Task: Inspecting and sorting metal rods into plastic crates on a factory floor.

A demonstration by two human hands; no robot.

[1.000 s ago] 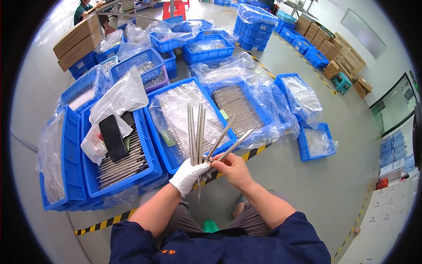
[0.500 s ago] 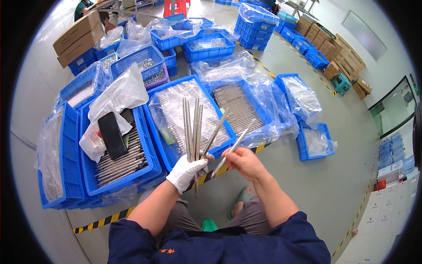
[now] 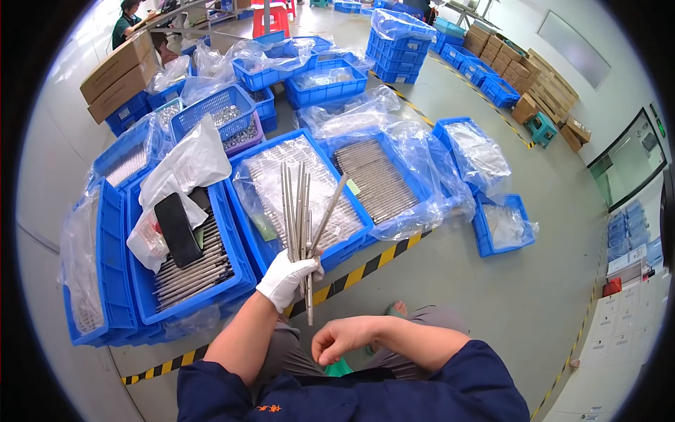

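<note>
- The right hand (image 3: 342,339) has come away from the rods: half a second ago it was up at the bundle with a rod in its fingers, and now it sits low, near the person's lap, fingers curled loosely inward with nothing visible in them.
- The left hand (image 3: 287,278), in a white glove, has stayed up and kept its grasp on the bundle of metal rods (image 3: 299,211). The fingers are clenched round the lower part, so the rods fan upward and one leans off to the right.
- One rod hangs below the fist, which looks to me like a loose hold that lets single rods slide for sorting.
- The bundle is held in the air over the near edge of the middle blue crate (image 3: 351,239), whose plastic liner is opened back over rows of like rods, probably so that anything dropped falls into it.
- To the left, another blue crate (image 3: 235,281) holds rods, a white plastic bag (image 3: 186,165) and a dark phone (image 3: 176,228) lying on top.
- Crates crowd the floor ahead and to the left; a yellow and black floor stripe (image 3: 365,267) runs under their near edges.
- Open grey floor (image 3: 492,302) lies to the right and just before the knees, leaving room to swing the arms there.
</note>
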